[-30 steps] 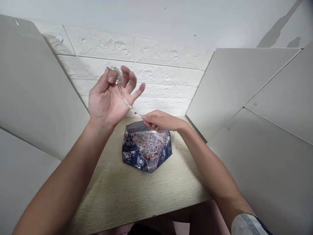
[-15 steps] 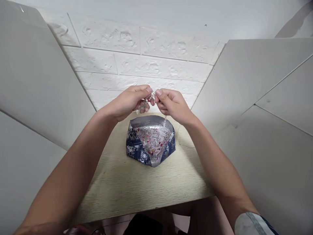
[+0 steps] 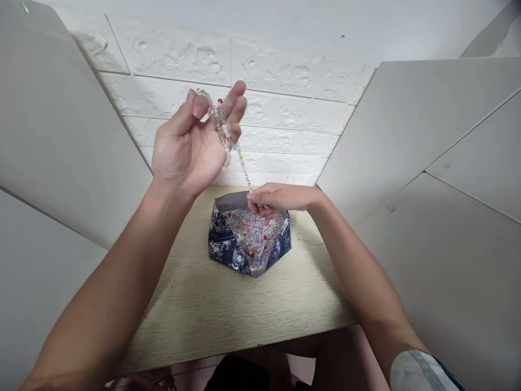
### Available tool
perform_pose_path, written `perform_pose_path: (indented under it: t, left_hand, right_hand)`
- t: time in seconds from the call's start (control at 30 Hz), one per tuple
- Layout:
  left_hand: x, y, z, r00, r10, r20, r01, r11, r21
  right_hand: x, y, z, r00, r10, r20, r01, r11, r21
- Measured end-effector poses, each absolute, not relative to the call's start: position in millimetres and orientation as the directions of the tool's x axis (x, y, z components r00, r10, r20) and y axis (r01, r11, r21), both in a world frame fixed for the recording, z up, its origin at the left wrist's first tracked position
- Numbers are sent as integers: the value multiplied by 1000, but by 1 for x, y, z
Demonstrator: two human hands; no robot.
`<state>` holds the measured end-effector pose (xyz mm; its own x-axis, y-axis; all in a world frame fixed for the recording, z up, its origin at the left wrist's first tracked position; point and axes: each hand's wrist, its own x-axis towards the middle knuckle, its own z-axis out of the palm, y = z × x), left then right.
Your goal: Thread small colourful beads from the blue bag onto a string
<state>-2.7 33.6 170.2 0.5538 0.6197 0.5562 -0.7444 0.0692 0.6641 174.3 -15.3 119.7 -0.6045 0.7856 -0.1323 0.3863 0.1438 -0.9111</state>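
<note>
- The strand hangs in the air between the two hands, above and behind the bag, well clear of the desk.
- The left hand is raised, palm facing the camera. Its grip pinches the top of the strand between thumb and forefinger; the other fingers are spread, and several loops of the strand hang across them.
- The right hand is lower, over the back of the bag. Its grip pinches the lower part of the strand between thumb and fingers, with the length between the hands drawn nearly straight.
- Done, judging by how things lie: a fair length of the strand carries beads, mostly clear and white with a few red and one yellow, and it is up out of the bag, gathered on the left side.
- Left, as far as can be judged: a large heap of beads lies in the bag, so only a small share seems to be in the hands.
- Not clear: whether the heap is loose or threaded, and whether the strand ends at the right fingers or runs on behind them.
- The bag stands on the desk, its mouth spread wide, near the white brick wall.
</note>
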Motion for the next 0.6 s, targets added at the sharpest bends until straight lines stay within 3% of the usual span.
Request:
perform_pose_path:
  t: [0.1,0.2,0.3,0.4,0.6]
  left_hand:
    - [1,39,162,693,562,452,-524,-38,851]
    - [5,47,151,820,478,315,-302,-105,947]
    - [6,53,146,885,398,242,-227,-84,970]
    - [3,58,146,899,385,208,-178,-114,978]
    - [-6,67,148,895,442,67,5,-160,987]
  right_hand:
    - [175,-14,120,-556,817,-156,367,73,-927]
    - [175,-18,128,-500,866,25,181,133,-975]
    - [174,-22,135,-390,904,174,25,200,-980]
    - [173,-21,136,-350,911,218,-23,224,-974]
    - [170,-19,130,-499,844,197,34,246,-969]
